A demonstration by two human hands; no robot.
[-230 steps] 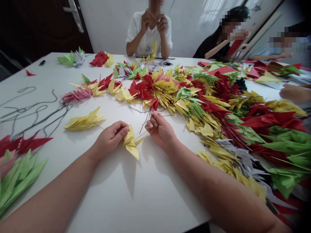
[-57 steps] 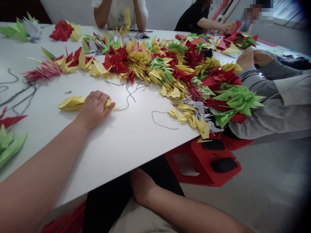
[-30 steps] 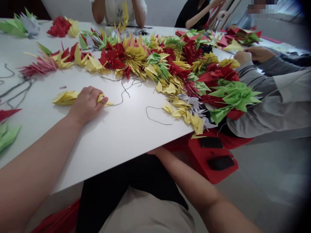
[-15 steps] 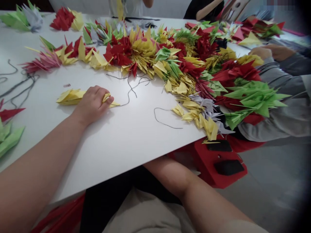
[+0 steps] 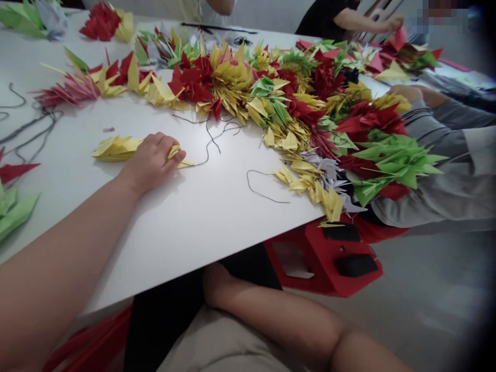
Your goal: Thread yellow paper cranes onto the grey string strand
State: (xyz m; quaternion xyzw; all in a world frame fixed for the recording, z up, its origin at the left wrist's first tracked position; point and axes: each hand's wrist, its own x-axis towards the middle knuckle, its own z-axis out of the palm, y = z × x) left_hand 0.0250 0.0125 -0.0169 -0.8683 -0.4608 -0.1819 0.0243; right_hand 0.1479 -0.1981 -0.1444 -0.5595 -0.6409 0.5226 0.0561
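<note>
My left hand [image 5: 153,157] is closed around a bundle of yellow folded-paper cranes [image 5: 116,149] on the white table [image 5: 186,222]. The bundle pokes out on both sides of the fingers, and a dark thread [image 5: 208,152] trails from its right end. Below the table edge, my right hand [image 5: 214,281] rests at my lap against dark cloth. Its fingers are hidden. To the right, more yellow cranes [image 5: 331,201] lie near the table's edge with a loop of thread [image 5: 248,181] beside them.
A long heap of strung red, yellow, green and white paper cranes [image 5: 232,77] curves across the table. Green paper [image 5: 17,217] lies at the left. A red stool [image 5: 325,258] holds two dark phones [image 5: 355,265]. A person in grey sleeves [image 5: 434,170] sits at the right; others are across the table.
My right arm has drawn back and left, so the hand now shows at my lap. My left hand keeps its hold on the yellow cranes. A person's arm at the back right has reached out.
</note>
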